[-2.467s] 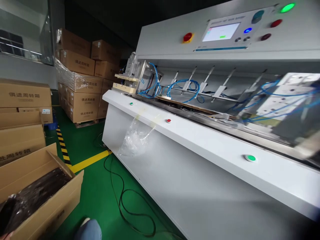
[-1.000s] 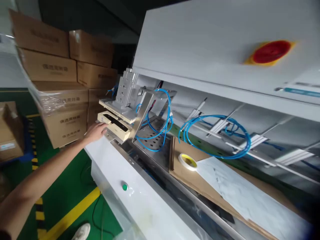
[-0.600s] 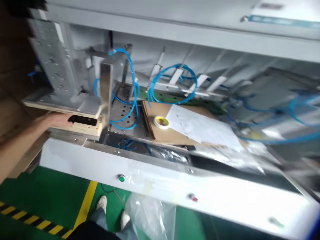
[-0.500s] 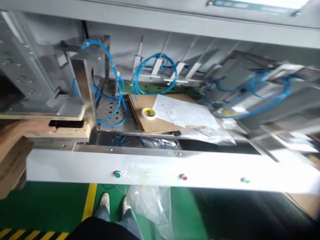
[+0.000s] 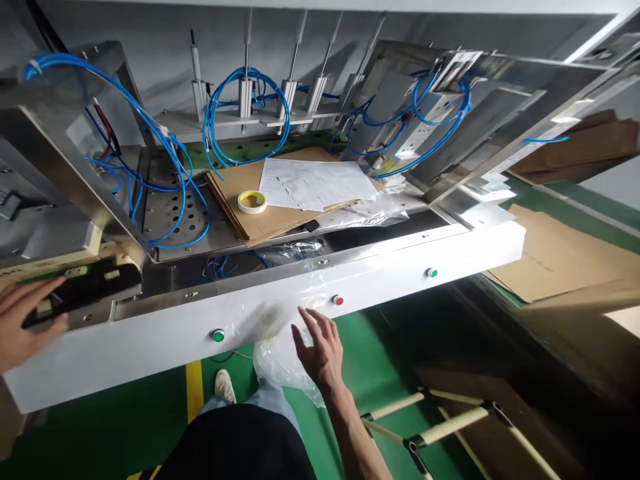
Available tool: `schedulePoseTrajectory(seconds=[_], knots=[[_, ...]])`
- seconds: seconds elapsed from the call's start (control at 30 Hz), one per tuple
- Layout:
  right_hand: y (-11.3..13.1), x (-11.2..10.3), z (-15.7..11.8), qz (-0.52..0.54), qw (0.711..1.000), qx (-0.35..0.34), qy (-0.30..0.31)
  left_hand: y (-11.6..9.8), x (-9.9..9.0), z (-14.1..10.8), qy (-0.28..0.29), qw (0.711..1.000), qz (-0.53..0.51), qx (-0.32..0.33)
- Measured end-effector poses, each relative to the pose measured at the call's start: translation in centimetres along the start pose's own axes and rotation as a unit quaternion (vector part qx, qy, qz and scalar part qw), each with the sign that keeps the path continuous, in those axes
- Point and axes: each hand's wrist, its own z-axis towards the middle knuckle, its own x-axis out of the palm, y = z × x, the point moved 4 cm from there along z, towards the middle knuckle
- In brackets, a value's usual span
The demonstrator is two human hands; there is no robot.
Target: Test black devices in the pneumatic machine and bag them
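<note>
At the left edge, my left hand [image 5: 27,323] has its fingers stretched out and its thumb apart. It is around the near end of a flat black part [image 5: 117,283] on the machine's left-hand fixture; whether it touches the part I cannot tell. My right hand [image 5: 323,350] is in front of the white front panel [image 5: 280,300], open and holding nothing, with fingers spread. The red button [image 5: 338,301] is just above and right of it. A green button [image 5: 218,335] lies between my two hands.
Cardboard sheets [image 5: 280,230] lie on the machine bed, bearing a paper [image 5: 320,180] and a tape roll [image 5: 252,202]. Blue hoses [image 5: 207,120] loop above them. Plastic film [image 5: 285,363] hangs below the panel. A tube frame [image 5: 450,427] and more cardboard [image 5: 565,257] are at right.
My view has swung to the right. My right hand has come into view in front of the panel. At the left, the hand by the black part now shows its fingers spread.
</note>
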Motion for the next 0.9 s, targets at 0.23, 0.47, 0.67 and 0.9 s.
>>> schedulePoseTrajectory(seconds=[0.23,0.47,0.67,0.9], knots=[[1.0,2.8,3.5,-0.046,0.983,-0.168,0.062,-11.9,4.6,-7.0,0.055,0.995,-0.021,0.085],[0.3,3.2,5.0,-0.023,0.978,-0.186,0.097,-20.8,9.0,-3.8,0.051,0.994,-0.047,0.088],[0.1,2.2,2.3,0.031,0.98,-0.194,0.025,-28.2,13.5,0.7,0.059,0.986,-0.077,0.138],[-2.1,3.6,0.3,0.073,0.972,-0.223,0.03,-32.5,18.9,0.6,0.165,0.965,-0.089,0.185]])
